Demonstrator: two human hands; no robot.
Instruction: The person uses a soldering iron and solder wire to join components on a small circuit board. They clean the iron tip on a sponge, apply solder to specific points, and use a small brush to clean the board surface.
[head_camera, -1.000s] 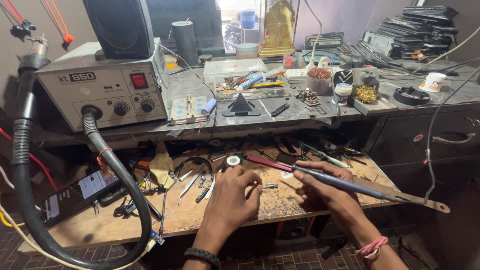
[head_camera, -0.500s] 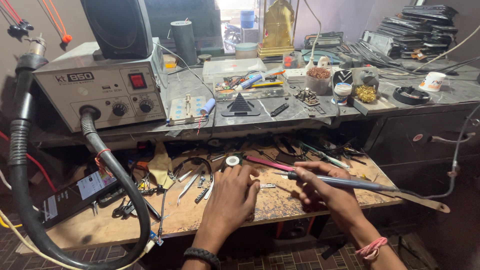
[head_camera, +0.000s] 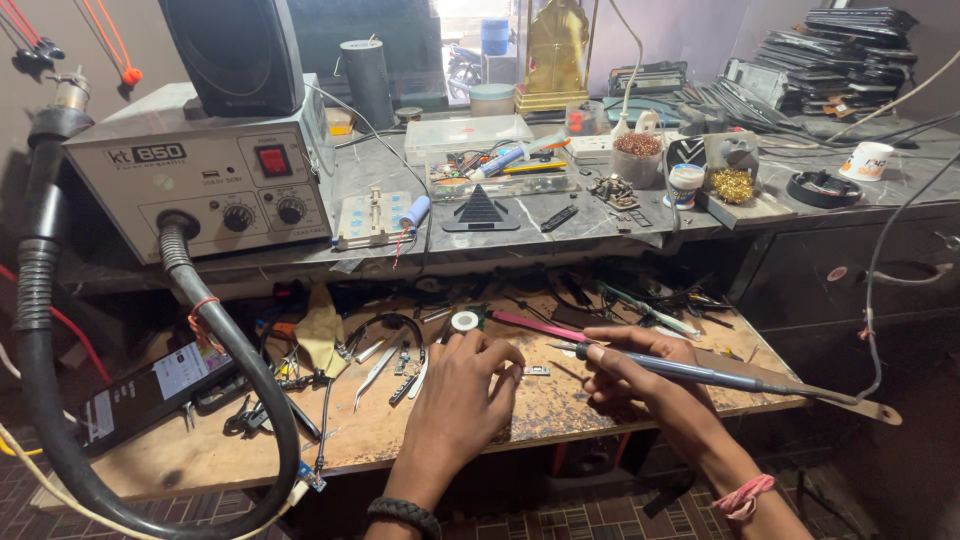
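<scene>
My right hand (head_camera: 640, 375) grips a blue-grey soldering iron (head_camera: 700, 372) like a pen, its tip pointing left toward my left hand. My left hand (head_camera: 470, 385) rests knuckles-up on the scarred wooden work board (head_camera: 560, 405), fingers curled over something small that I cannot see. A tiny metal part (head_camera: 535, 371) lies on the board between the two hands. A small white solder spool (head_camera: 465, 321) sits just beyond my left fingers, next to a pink-handled tool (head_camera: 535, 325).
A grey hot-air rework station (head_camera: 200, 180) stands at the left on the upper shelf, its thick black hose (head_camera: 230, 350) looping down over the board. Tweezers (head_camera: 378, 368) and cables litter the board's left half. Boxes, jars and a black stand (head_camera: 480, 210) crowd the shelf.
My right hand has drawn the soldering iron slightly lower and nearer my left hand. My left hand stays on the board, fingers curling a little more.
</scene>
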